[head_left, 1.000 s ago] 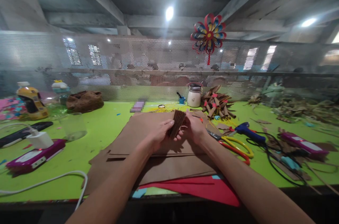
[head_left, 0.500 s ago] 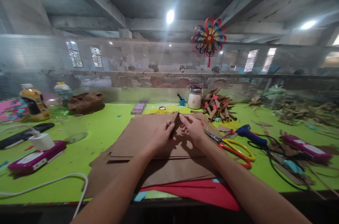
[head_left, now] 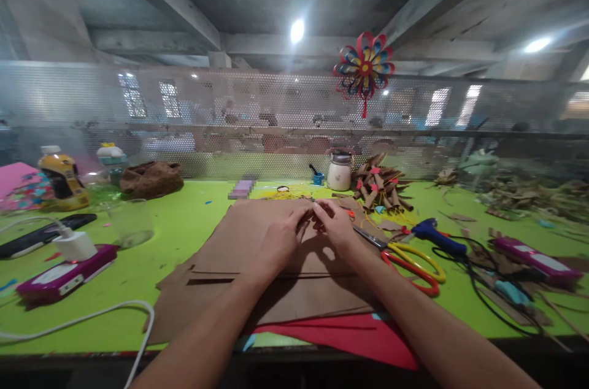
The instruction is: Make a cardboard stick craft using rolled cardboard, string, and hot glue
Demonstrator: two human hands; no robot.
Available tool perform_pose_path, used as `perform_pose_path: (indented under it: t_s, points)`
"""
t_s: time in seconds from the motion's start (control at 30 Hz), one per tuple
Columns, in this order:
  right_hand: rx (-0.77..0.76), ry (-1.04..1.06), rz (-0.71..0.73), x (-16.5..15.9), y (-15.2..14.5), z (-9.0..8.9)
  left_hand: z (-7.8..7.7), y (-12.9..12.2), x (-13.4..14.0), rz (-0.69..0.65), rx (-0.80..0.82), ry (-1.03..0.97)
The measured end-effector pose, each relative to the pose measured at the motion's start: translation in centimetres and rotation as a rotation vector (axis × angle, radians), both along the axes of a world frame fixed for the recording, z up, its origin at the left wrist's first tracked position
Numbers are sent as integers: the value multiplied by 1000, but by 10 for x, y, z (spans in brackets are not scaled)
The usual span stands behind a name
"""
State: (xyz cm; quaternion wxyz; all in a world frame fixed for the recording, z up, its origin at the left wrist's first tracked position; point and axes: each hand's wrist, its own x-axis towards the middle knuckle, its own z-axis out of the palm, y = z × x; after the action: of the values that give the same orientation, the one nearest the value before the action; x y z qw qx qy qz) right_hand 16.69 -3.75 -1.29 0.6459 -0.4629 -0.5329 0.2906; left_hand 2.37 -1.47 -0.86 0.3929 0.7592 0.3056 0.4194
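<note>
Over a stack of brown paper sheets (head_left: 257,242), both my hands meet at the fingertips. Between them is a small folded piece of brown paper (head_left: 311,212), now mostly hidden by the fingers. My left hand (head_left: 284,234) is closed on its left side, fingers pressed together. My right hand (head_left: 335,228) pinches from the other side with thumb and forefinger. Just right of my right wrist lie scissors (head_left: 416,263) with yellow and red handles, their dark blades pointing toward the hand. Red paper (head_left: 354,337) sticks out below the stack at the table's front edge.
On the green table (head_left: 184,217) are a blue glue gun (head_left: 439,235) with a black cord, purple power strips (head_left: 69,272) either side, a clear cup (head_left: 131,226), a yellow bottle (head_left: 63,177), a white jar (head_left: 339,171) and brown paper rolls (head_left: 380,183). Behind stands a perforated screen (head_left: 257,94).
The folded brown paper stood upright and visible between my fingers; now it is turned down and largely covered by them. My left hand has closed further around it.
</note>
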Motion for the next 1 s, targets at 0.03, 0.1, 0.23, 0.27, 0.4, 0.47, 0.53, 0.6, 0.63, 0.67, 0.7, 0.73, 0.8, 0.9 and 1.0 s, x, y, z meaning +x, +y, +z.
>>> perform_pose_path:
  t_s: [0.03,0.1,0.23,0.27,0.4,0.47,0.53,0.6,0.63,0.67,0.7,0.73,0.8,0.9,1.0]
  points:
    - [3,-5,2,1,1,0,0,0,0,24,62,21]
    - [8,-9,17,2,1,-1,-1,0,0,86,195,86]
    - [18,1,36,3,1,0,1,-2,-3,165,273,159]
    - [22,-4,34,3,1,-1,3,-3,-3,172,265,155]
    - [32,-3,34,3,1,-3,10,-7,-5,136,236,149]
    - [31,20,40,4,1,-3,13,-8,-5,134,245,146]
    - [25,34,47,4,2,-3,13,-7,-5,142,263,136]
    - [10,42,46,3,1,-1,11,-6,-5,142,288,139]
    - [-2,51,43,2,0,0,10,-4,-5,136,304,148]
    - [-14,67,42,1,-1,2,8,-3,-5,132,321,164]
    - [-24,88,45,1,-1,2,6,-2,-5,135,338,183]
    - [-32,111,53,0,-2,3,4,-1,-4,142,355,199]
    - [-40,153,79,0,-2,3,-1,2,-2,150,381,213]
    - [-56,209,107,1,-1,3,-5,3,0,131,404,197]
    - [-78,263,119,2,-1,4,0,0,-1,116,403,179]
